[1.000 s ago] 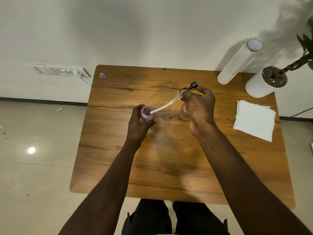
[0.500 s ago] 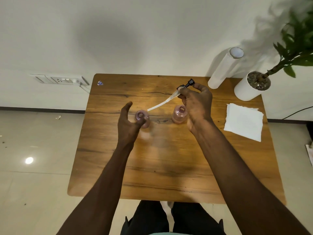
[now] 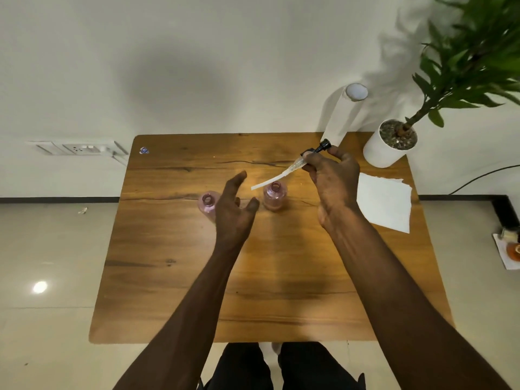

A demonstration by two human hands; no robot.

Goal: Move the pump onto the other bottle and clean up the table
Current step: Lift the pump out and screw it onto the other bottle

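Two small pink glass bottles, left and right, uncapped mid-bench, black-topped pump with white dip tube pinched aloft in right hand, left hand loose-fingered and empty between them; mid-transfer, next needing tube tip steered into right bottle's neck.

There is only one view, from a camera on the person's head. It looks forward and steeply down, from close above the near edge of the brown wooden table. It faces the white wall behind the far edge.
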